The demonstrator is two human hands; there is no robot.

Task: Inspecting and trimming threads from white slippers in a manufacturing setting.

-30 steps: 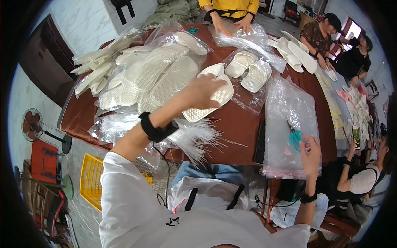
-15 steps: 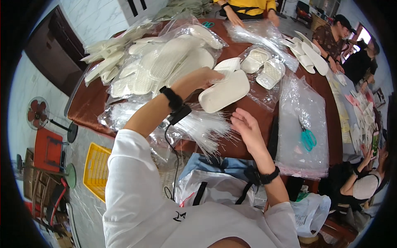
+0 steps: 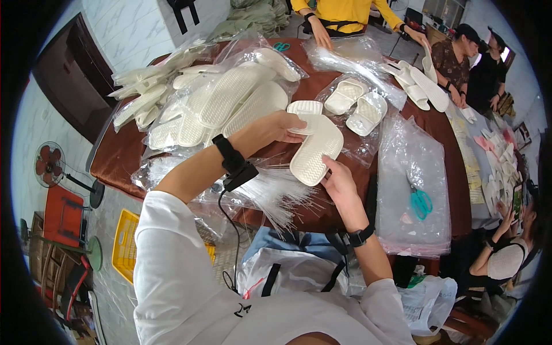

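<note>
Comprises slipper [image 3: 315, 156], likely light and pliable, best taken by edges, gripped at left side by curled left hand [image 3: 286, 126], pinched at near end by right hand [image 3: 340, 181].

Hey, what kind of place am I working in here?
Likely a small slipper workshop: bagged cream slippers are heaped on the brown-covered table, and teal-handled scissors lie on flat clear bags.

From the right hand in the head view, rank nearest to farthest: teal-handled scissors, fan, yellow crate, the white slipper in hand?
1. White slipper: touching the right hand.
2. Teal-handled scissors: to its right, on clear bags.
3. Yellow crate: low, left.
4. Fan: far left.
</note>
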